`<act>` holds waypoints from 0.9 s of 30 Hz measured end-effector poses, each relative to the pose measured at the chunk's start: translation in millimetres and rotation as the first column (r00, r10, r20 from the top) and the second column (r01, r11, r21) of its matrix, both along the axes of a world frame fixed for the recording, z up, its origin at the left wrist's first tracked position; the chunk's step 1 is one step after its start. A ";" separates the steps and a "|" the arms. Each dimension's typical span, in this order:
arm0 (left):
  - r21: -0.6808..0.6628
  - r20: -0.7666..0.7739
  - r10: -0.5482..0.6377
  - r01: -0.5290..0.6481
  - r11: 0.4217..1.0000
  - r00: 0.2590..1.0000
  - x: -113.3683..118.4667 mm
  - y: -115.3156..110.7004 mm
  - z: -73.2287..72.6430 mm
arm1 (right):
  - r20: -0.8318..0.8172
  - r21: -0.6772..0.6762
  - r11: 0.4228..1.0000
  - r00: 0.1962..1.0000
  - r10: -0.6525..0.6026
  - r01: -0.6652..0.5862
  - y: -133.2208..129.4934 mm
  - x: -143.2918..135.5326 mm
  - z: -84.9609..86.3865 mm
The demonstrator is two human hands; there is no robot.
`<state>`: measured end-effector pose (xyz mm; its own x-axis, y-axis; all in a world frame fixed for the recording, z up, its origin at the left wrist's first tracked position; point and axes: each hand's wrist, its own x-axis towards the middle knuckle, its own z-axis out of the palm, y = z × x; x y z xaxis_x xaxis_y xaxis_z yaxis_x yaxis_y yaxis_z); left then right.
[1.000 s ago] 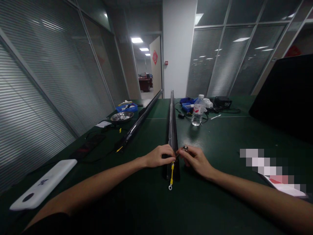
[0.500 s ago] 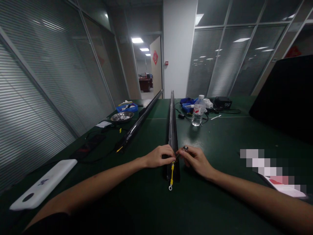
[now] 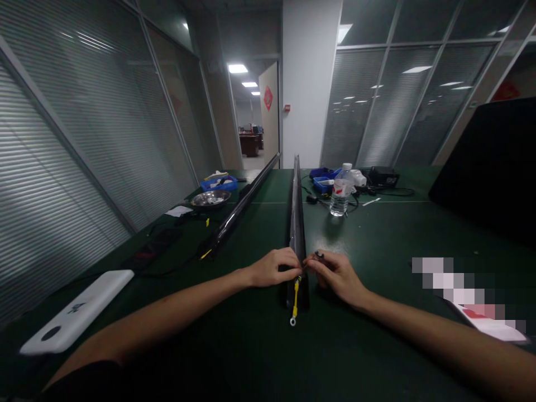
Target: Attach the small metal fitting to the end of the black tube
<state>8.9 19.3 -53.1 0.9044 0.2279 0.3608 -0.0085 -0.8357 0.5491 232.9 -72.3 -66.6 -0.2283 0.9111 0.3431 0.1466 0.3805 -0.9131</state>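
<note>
A long dark rail [image 3: 296,220], open like a channel and partly wrapped in shiny film, runs away from me on the green table [image 3: 377,268]. My left hand [image 3: 274,268] is closed over its near end, thumb and fingers pinched together there. Just below the fingertips, a yellow-sleeved wire [image 3: 296,298] ending in a ring terminal [image 3: 292,321] lies along the rail. Right of the rail, my right hand [image 3: 337,276] pinches a small, thin metal tool with a round end [image 3: 319,254]. Its tip points at the left fingertips; the contact point is hidden.
A second dark rail [image 3: 243,209] lies to the left. Beyond it are a metal bowl [image 3: 210,205] and a blue tray [image 3: 230,185]. A water bottle [image 3: 341,195] stands right, near cables and a black box [image 3: 383,177]. A white case [image 3: 79,310] lies at the near left.
Both hands stay at the rail's near end. The small tool in the right fingers has turned slightly. The whole view has shifted a little.
</note>
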 end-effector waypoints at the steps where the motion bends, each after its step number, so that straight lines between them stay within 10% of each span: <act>1: 0.000 0.002 -0.003 0.003 1.000 1.000 -0.3 0.0 0.3 | 0.005 0.007 1.000 1.000 0.002 -0.002 0.0 0.1 0.4; 27: 0.034 0.010 0.008 -0.008 0.999 1.000 0.0 1.8 -3.5 | -0.014 -0.001 1.000 1.000 -0.010 0.010 -1.7 -1.2 2.7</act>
